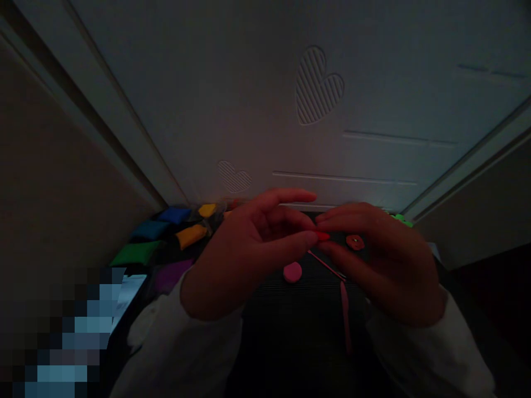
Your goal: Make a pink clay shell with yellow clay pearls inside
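Observation:
Between the fingertips of both hands is a small piece of bright red modelling clay (322, 236). My left hand (257, 243) pinches its left end with thumb and fingers, the index finger stretched out above. My right hand (377, 254) closes on the other side, thumb below and fingers on top. Most of the clay is hidden by the fingers. Below them a round pink piece (292, 272) lies on the dark ribbed surface. A thin pink stick tool (327, 266) and a pink modelling knife (345, 318) lie near my right hand, beside an orange flower-like piece (355, 241).
Soft packets in several colours, among them a green packet (138, 254), an orange packet (191, 236) and a purple packet (174, 275), lie at the left. Bright green pieces (401, 220) sit at the far right. A white panel with embossed hearts (318, 85) rises behind.

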### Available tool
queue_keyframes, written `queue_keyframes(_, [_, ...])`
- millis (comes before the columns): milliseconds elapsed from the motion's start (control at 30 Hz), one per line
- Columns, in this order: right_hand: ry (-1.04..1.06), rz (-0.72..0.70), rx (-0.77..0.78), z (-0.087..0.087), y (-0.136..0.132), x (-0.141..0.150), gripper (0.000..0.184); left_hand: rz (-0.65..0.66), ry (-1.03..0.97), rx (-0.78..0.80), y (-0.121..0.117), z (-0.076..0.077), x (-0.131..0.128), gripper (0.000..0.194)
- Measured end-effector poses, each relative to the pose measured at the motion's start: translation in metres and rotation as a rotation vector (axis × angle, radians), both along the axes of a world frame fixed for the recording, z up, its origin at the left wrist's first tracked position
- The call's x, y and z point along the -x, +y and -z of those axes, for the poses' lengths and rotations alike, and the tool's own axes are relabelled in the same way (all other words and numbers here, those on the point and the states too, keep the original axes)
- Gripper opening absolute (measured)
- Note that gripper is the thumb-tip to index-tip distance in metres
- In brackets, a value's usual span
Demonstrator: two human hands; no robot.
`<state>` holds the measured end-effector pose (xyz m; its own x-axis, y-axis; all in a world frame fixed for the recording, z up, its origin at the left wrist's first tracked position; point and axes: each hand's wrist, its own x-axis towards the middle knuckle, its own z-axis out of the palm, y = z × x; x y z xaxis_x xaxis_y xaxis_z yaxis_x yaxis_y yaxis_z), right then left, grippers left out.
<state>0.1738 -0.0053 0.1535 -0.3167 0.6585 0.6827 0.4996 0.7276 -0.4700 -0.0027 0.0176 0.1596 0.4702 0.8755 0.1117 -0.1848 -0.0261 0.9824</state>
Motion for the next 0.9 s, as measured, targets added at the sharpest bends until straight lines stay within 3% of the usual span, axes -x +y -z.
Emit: queue_keyframes(900, [-0.070, -0.050, 0.010, -0.0016, 0.0018, -0.0060, 0.017, 0.057, -0.011, 0.060, 0.0022, 0.0023, 0.0010, 0.038])
